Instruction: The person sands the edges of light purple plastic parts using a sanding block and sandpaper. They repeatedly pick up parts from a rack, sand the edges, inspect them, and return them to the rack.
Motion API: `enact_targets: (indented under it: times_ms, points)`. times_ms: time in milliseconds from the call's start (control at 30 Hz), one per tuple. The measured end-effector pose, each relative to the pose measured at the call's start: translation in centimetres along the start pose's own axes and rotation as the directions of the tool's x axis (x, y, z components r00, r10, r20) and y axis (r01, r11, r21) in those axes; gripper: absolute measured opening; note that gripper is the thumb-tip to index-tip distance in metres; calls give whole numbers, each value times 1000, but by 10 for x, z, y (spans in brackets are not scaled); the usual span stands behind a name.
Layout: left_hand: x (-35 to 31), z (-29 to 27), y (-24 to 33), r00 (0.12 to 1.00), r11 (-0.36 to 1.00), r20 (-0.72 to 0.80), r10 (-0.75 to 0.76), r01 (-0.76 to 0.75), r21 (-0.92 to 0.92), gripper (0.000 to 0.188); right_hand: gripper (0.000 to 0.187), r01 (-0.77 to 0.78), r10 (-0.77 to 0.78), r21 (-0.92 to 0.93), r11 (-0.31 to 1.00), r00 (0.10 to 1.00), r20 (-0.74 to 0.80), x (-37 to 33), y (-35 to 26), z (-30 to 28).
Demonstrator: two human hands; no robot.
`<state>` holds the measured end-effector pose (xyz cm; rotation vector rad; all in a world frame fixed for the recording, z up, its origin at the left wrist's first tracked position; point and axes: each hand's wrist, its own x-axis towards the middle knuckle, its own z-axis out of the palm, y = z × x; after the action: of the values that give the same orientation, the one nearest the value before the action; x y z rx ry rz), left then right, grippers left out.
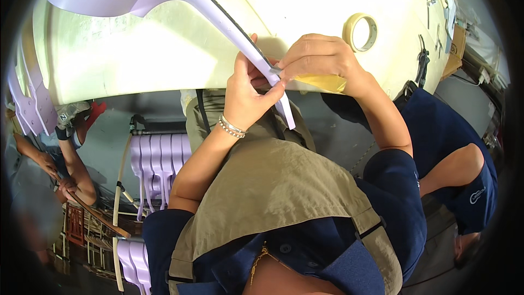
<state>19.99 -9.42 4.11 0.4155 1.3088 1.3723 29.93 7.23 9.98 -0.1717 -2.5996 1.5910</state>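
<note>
While the left hand [243,94] clamps the lilac long-armed part [210,11] at centre, the right hand [323,57] pinches its dark edge strip [234,23], 1 masking-tape roll [349,33] lying upper right.

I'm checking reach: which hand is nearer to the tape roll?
The right hand. It is close to the tape roll, just left and slightly lower in the picture; the left hand is farther left and lower, at the lilac piece.
</note>
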Motion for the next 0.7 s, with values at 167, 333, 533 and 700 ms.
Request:
enact_targets:
  times_ms: [167, 333, 533, 700]
  points:
    - [0, -1, 0, 1000, 1000, 18, -4, 3, 17, 86, 15, -65, 68, 82, 995, 997, -33, -24, 4, 4]
    - [3, -7, 5, 999, 997, 30, -42, 40, 68, 82, 11, -379, 618, 562, 735, 715, -326, -37, 24, 3]
    - [22, -47, 48, 989, 866, -145, -28, 96, 491, 52, 43, -830, 492, -201, 521, 484, -724, -2, 25, -30]
    - [16, -61, 135, 977, 318, -1, 211, -68, 946, 47, 57, -705, 52, -677, 209, 700, -713, 81, 82, -46]
